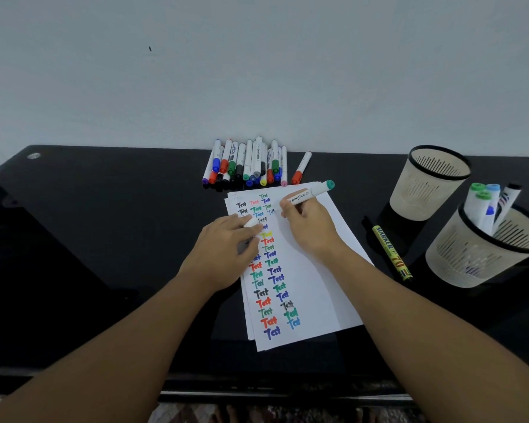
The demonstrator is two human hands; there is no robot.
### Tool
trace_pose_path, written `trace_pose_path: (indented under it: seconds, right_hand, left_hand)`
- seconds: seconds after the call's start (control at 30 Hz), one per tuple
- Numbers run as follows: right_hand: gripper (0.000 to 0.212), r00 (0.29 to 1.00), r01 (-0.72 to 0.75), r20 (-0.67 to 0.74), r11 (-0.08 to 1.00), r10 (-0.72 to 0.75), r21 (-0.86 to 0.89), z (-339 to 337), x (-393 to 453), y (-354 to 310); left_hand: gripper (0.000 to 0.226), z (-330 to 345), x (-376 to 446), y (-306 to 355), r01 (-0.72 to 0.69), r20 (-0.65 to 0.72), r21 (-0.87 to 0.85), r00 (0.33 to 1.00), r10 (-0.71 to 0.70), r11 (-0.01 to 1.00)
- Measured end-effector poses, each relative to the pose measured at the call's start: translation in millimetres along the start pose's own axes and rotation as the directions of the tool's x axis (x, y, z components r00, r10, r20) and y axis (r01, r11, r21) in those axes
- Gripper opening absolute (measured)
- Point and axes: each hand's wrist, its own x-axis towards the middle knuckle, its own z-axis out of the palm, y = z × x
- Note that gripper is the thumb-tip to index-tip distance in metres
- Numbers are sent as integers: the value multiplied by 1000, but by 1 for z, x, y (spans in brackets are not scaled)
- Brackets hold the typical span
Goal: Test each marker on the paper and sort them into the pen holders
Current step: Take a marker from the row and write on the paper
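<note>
Head view, right hand: the right hand [303,222] has its fingers curled round a green-ended marker [310,194], tip down at the upper part of the paper [318,270], the teal end pointing up and to the right; the nib itself is hidden behind the fingers
Head view, left hand: the left hand [226,248] rests on the left edge of the paper with fingers curled round a small white piece [251,221], probably the cap of the marker in use; I cannot tell for certain
Paper: white sheets stacked on the black desk [104,239]; columns of "Test" in black, red, green, blue and yellow run down the left half; the right half is bare
Untested pile: a cluster of markers [248,164] lies at the back edge of the desk, just beyond the paper; one red marker [301,167] lies slightly apart to its right
Holders: the near pen holder [477,251] at right has several markers standing in it; the far pen holder [431,181] looks empty from here
Stray: a yellow marker [391,253] lies on the desk between paper and holders
Doing it well: keep the left hand pressing the sheet flat; write in a bare spot beside the last word so the ink is judged cleanly; recap firmly before dropping it in a holder
</note>
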Motion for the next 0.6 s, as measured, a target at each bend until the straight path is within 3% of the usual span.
trace_pose_path:
  seconds: [0.17, 0.4, 0.6]
  right_hand:
    - [26, 1000, 20, 2, 1000, -20, 16, -1, -2, -1]
    - [32, 999, -3, -31, 999, 4, 50, -2, -1, 0]
    - [35, 1000, 8, -11, 1000, -9, -21, -1, -2, -1]
  left_hand:
    - [39, 0, 1, 0, 0, 10, 2, 1000, 0, 1000]
    - [40, 0, 1, 0, 0, 14, 14, 1000, -1, 1000]
    - [40, 0, 1, 0, -5, 12, 20, 1000, 5, 1000]
